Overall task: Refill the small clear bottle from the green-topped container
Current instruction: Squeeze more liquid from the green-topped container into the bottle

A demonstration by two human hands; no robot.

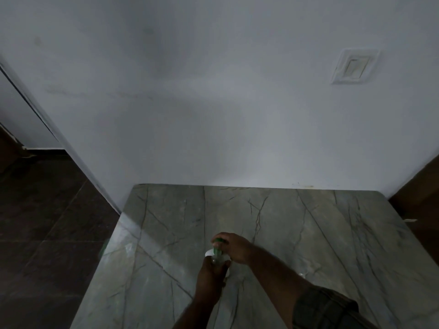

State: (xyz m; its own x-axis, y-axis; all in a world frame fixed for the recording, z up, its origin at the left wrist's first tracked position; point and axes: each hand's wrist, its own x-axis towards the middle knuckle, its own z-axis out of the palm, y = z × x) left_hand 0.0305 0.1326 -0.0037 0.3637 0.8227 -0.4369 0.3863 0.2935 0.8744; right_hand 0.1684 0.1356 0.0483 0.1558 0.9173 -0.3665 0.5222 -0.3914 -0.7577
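On the grey-green marble table [308, 233] my two hands meet over a small object. My left hand [211, 274] wraps around a white and clear body, which I take for the green-topped container [213, 254]. My right hand [234, 248] is closed over its green top [217, 241] from above. Most of the container is hidden by my fingers. Whether the clear part under my left hand is a separate small bottle cannot be told. A small clear thing [301, 274] lies on the table to the right of my right forearm.
The table stands against a white wall [213, 115] with a switch plate [354, 66] at upper right. Dark floor tiles [47, 233] lie to the left, past the table's left edge. A brown surface [418, 191] borders the table on the right.
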